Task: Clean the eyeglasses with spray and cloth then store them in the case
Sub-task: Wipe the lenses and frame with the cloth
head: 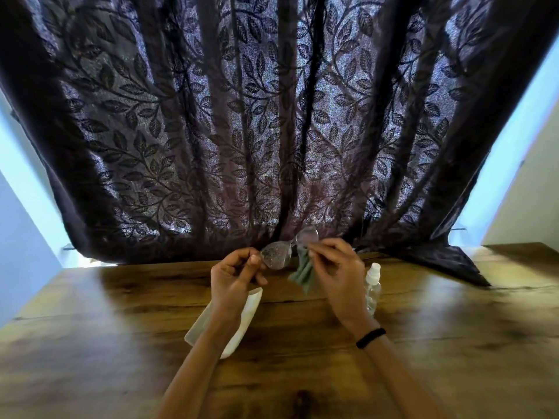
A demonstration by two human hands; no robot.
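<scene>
Eyeglasses [289, 251], cloth [302, 272], bottle [372, 287], case [242, 322]: one each.

This looks like a room in a home: a dark purple leaf-patterned lace curtain [272, 131] hangs over a bright window behind a knotty, wood-grain table [453, 343].
</scene>
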